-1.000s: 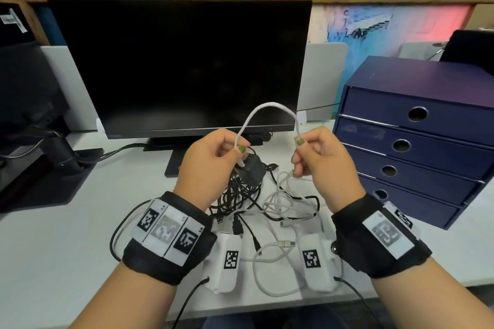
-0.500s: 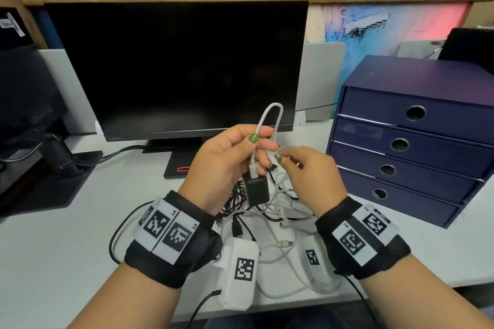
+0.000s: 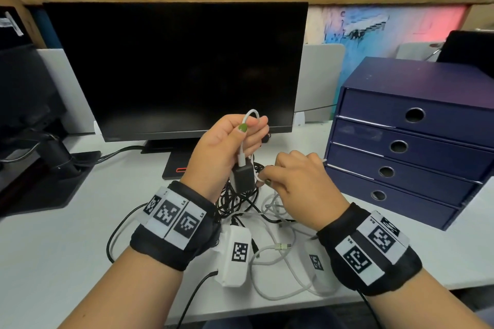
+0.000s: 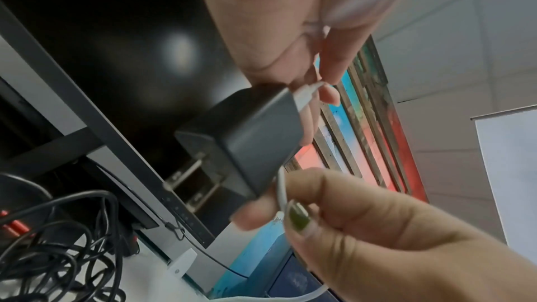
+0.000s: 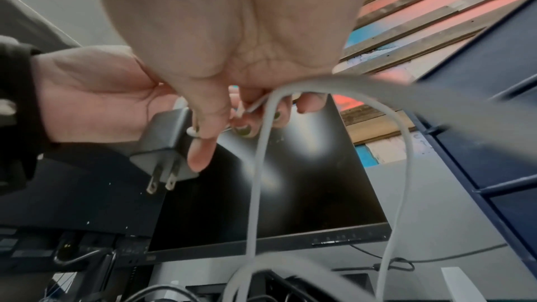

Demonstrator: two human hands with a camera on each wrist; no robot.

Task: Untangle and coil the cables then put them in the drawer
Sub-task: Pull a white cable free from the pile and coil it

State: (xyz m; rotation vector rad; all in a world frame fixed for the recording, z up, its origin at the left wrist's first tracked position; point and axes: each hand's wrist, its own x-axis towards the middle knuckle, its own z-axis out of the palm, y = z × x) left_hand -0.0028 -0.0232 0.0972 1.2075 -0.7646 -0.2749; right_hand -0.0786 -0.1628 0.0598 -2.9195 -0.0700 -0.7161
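Note:
My left hand (image 3: 252, 125) pinches a small loop of the white cable (image 3: 252, 115) above the desk. The cable's white plug sits in a black charger (image 3: 243, 177) that hangs under that hand. Just right of the charger, my right hand (image 3: 264, 178) pinches the same white cable between thumb and forefinger. The left wrist view shows the charger (image 4: 255, 137) and the pinched white cable (image 4: 281, 190). In the right wrist view the charger's (image 5: 162, 146) two prongs point down, and the white cable (image 5: 261, 157) drops in long loops. A tangle of black cables (image 3: 235, 203) and white cables (image 3: 275, 256) lies on the desk (image 3: 66, 262) below.
A dark blue drawer unit (image 3: 401, 147) with its drawers closed stands at the right on the desk. A black monitor (image 3: 173, 69) stands behind the hands, and a dark stand (image 3: 53, 163) with cables sits at the left.
The white loop between my hands has shrunk to a small bend. My right hand has moved down and left to beside the charger. My left hand has risen slightly with the cable.

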